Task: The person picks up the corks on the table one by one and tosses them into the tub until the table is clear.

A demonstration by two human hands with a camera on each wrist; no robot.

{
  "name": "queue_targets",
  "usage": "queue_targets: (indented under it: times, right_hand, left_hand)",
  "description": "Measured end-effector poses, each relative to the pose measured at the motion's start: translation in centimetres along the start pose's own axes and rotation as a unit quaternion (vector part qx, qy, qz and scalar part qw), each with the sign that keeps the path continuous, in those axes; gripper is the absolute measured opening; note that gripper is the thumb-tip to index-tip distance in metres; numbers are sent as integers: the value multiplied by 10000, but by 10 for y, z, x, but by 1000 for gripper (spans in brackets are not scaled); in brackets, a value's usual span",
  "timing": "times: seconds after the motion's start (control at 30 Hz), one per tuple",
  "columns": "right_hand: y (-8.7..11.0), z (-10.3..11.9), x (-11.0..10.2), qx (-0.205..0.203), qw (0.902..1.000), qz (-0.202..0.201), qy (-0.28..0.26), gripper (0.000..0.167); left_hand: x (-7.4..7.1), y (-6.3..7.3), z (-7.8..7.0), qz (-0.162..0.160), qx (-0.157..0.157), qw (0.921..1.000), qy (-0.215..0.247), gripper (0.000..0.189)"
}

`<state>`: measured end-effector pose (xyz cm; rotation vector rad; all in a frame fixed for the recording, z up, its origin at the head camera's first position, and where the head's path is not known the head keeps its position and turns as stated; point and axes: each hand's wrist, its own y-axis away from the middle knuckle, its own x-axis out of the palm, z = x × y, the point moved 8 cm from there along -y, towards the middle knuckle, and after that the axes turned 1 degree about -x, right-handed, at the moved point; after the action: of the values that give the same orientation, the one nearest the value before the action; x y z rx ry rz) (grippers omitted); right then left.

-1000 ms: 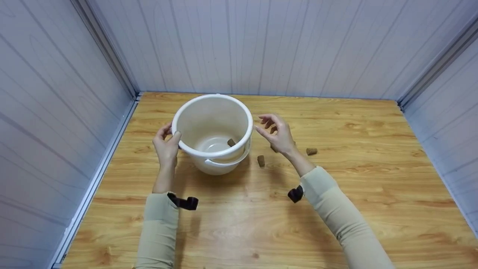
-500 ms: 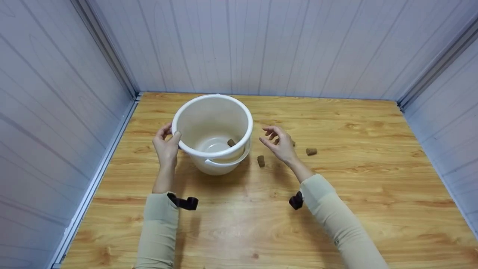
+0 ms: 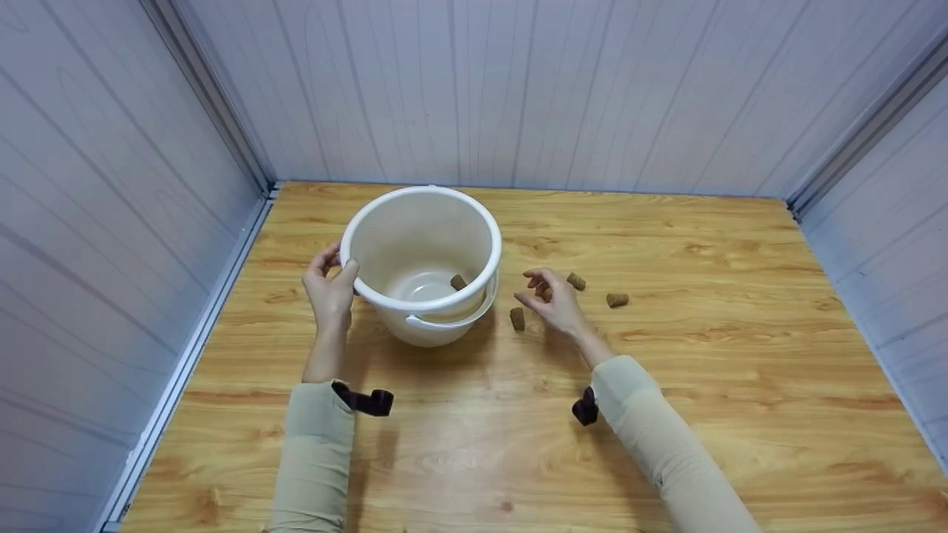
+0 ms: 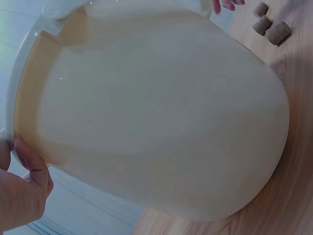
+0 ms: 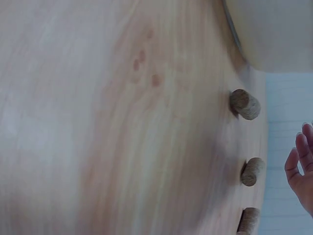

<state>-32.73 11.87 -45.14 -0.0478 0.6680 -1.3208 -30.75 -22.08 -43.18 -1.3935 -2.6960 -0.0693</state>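
My left hand (image 3: 329,292) grips the rim of a white plastic bucket (image 3: 422,296) on its left side, thumb over the edge; the left wrist view shows the fingers (image 4: 32,156) under the rim. One brown cork (image 3: 458,282) lies inside the bucket. To the bucket's right, my right hand (image 3: 557,302) hangs above the table, fingers loosely bent and holding nothing. Around and below it lie several corks: one nearer the bucket (image 3: 517,319), one beyond the hand (image 3: 576,281), one farther right (image 3: 617,300). Another is partly hidden behind the fingers.
The bucket's handle (image 3: 463,320) hangs down on its near right side. Everything stands on a wood-grain table (image 3: 489,444). Pale panel walls (image 3: 474,89) enclose the back, left and right.
My right hand has moved from beside the bucket rim down toward the near side, closer to the corks, uncovering one behind it. The left hand and bucket have stayed put.
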Motion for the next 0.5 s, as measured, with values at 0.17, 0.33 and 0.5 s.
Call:
queue_targets:
  times: [0.17,0.33,0.5]
  right_hand:
    - [4,-35,9,131,9998,129,97,33]
    - [8,-62,16,270,9987,280,324,37]
    - [12,-67,20,440,9974,408,390,39]
  left_hand:
    - [0,2,-1,63,49,9999,106,39]
    - [0,2,-1,45,64,9999,125,39]
    - [0,2,-2,6,107,9999,120,38]
